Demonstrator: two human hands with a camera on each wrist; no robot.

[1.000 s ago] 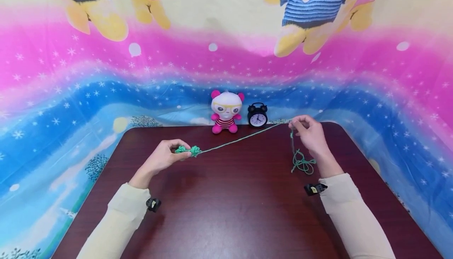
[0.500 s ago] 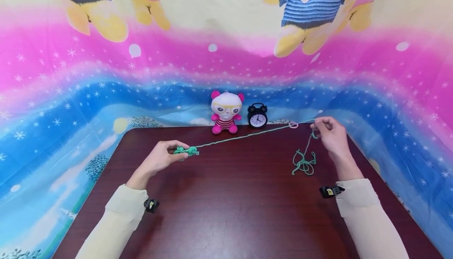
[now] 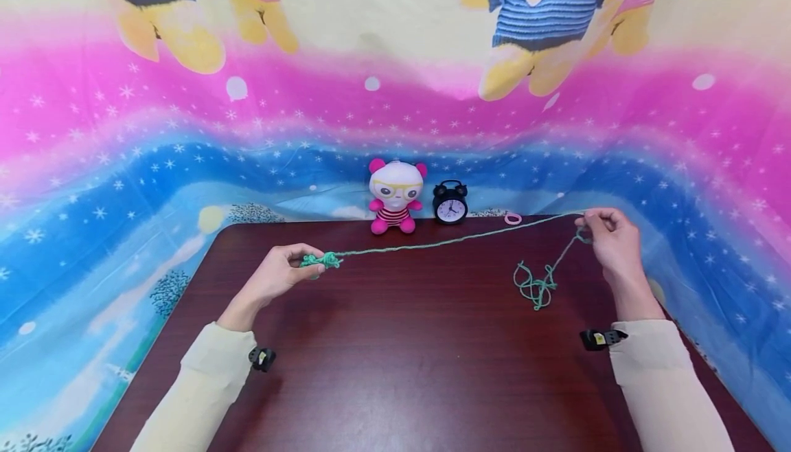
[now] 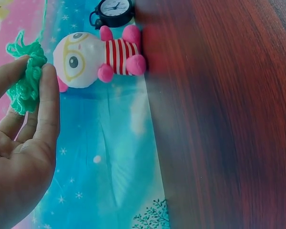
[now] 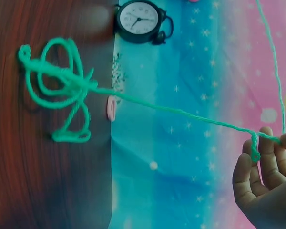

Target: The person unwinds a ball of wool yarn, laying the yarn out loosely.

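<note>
A small bundle of green yarn (image 3: 321,260) is pinched between the thumb and fingers of my left hand (image 3: 277,279), over the table's left side. In the left wrist view the bundle (image 4: 28,81) looks wrapped, with loops at its top. A taut strand (image 3: 445,241) runs from it to my right hand (image 3: 618,249), which pinches the yarn at the far right. From the right hand a short length slants down to a loose yarn tangle (image 3: 536,286). The right wrist view shows a small knotted end (image 5: 255,151) beside the fingers.
At the back of the dark wooden table (image 3: 395,356) stand a pink-and-white panda plush (image 3: 396,194) and a black alarm clock (image 3: 450,209). A pink ring-shaped band (image 3: 507,219) lies near the back edge. A printed cloth (image 3: 371,122) surrounds the table.
My right hand has moved right, lengthening the strand between the hands. The pink band has come into view from behind it. The tangle has shifted slightly right; the left hand has barely moved.
</note>
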